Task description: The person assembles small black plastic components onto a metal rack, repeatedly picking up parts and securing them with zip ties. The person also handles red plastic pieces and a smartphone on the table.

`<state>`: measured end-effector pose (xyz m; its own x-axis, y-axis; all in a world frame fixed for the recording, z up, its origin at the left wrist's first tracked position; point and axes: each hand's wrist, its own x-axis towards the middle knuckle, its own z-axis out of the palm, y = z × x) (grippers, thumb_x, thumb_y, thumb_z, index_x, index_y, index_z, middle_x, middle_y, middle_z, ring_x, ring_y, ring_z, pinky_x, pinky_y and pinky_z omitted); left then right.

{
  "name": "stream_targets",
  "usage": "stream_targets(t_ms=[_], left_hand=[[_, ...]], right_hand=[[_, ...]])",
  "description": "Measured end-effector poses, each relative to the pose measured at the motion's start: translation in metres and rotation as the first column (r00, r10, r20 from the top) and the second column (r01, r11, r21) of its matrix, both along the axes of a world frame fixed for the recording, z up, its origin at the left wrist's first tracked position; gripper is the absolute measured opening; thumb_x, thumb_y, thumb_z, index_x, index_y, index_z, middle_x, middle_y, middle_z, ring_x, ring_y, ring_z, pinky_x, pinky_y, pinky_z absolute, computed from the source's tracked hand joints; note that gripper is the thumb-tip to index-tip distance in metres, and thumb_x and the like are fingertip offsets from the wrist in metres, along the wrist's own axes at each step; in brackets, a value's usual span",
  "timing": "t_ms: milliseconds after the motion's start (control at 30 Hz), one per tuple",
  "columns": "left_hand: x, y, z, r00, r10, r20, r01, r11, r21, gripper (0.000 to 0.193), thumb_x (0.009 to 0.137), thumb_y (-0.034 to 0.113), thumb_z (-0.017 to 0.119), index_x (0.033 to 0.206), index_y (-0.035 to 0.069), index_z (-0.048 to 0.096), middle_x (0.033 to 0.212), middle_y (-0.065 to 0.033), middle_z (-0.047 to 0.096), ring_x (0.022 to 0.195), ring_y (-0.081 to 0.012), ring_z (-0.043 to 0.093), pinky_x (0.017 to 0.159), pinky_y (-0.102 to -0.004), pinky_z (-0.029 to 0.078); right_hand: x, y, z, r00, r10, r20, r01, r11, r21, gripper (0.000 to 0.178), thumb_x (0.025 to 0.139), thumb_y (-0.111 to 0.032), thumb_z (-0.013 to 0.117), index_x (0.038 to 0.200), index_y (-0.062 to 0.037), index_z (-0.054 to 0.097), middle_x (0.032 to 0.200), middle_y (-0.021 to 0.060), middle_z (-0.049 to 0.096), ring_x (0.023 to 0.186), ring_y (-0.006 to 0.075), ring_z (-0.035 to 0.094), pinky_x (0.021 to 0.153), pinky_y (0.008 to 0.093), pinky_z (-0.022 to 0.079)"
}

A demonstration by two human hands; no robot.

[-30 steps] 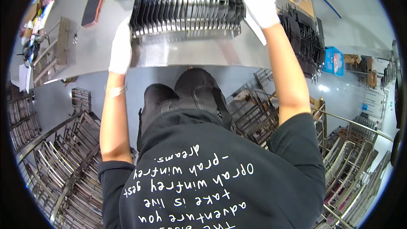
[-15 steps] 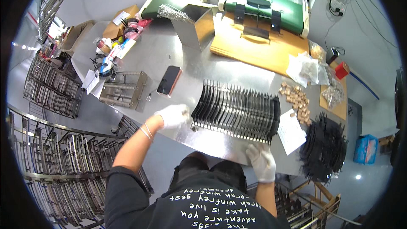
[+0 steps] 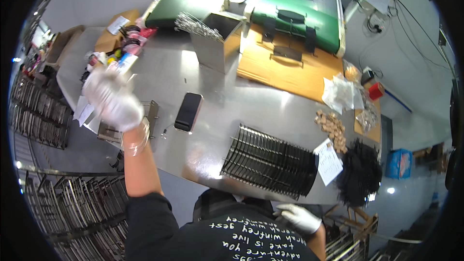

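My left hand [image 3: 113, 100], in a white glove, is stretched out over the left side of the table. It hovers above a metal frame [image 3: 153, 116] and close to small bottles and tape rolls, and its fingers are blurred. My right hand [image 3: 300, 218], also gloved, hangs near my body at the table's front edge, fingers extended and holding nothing I can see. Between them, a tight row of curved black plates [image 3: 273, 162] lies on the metal table [image 3: 212, 101]; neither hand touches it.
A phone [image 3: 189, 112] lies left of the row. Behind stand a metal box [image 3: 215, 50] with thin wire hooks and a cardboard sheet [image 3: 270, 75]. Brown small blocks [image 3: 331, 128], a paper sheet [image 3: 328, 162] and a black heap [image 3: 360, 171] are at right; racks [image 3: 72, 203] stand left.
My left hand has left the near left end of the black row and swung far left over the metal frame. My right hand has drawn back from the row toward my body.
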<state>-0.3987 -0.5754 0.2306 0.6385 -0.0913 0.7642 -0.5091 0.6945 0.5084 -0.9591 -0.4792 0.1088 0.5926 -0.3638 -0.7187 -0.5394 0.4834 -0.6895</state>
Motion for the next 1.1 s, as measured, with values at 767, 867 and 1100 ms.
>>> stream_targets(t_ms=[767, 867, 1100], left_hand=[[-0.082, -0.049, -0.24, 0.581, -0.26, -0.772, 0.771, 0.479, 0.419, 0.024, 0.113, 0.019, 0.045, 0.133, 0.005, 0.046, 0.091, -0.0098, 0.065, 0.062, -0.0171, 0.066, 0.05, -0.0329, 0.058], [-0.098, -0.038, -0.274, 0.477, 0.034, -0.878, 0.759, 0.487, 0.432, 0.016, 0.107, 0.014, 0.054, 0.118, 0.003, 0.051, 0.088, -0.0144, 0.066, 0.06, -0.02, 0.066, 0.049, -0.0343, 0.057], [-0.076, -0.044, -0.329, -0.316, -0.017, -0.949, 0.948, 0.022, -0.316, 0.026, 0.103, 0.036, 0.06, 0.094, 0.012, 0.06, 0.073, -0.0038, 0.059, 0.048, -0.0117, 0.05, 0.04, -0.0279, 0.036]], right_hand=[[0.253, -0.207, -0.022, 0.862, 0.25, -0.441, -0.507, 0.401, -0.763, 0.057, 0.102, -0.055, 0.052, 0.113, -0.0047, 0.075, 0.115, 0.0195, 0.074, 0.113, 0.0385, 0.067, 0.1, 0.0431, 0.052], [0.255, -0.207, -0.024, 0.881, 0.248, -0.403, -0.472, 0.4, -0.785, 0.057, 0.102, -0.056, 0.052, 0.114, -0.005, 0.075, 0.116, 0.0189, 0.074, 0.113, 0.0379, 0.067, 0.099, 0.0428, 0.052], [0.25, -0.206, -0.023, 0.855, 0.3, -0.423, -0.512, 0.358, -0.781, 0.051, 0.105, -0.05, 0.052, 0.116, -0.0054, 0.073, 0.119, 0.0171, 0.072, 0.115, 0.0354, 0.066, 0.102, 0.0415, 0.051]])
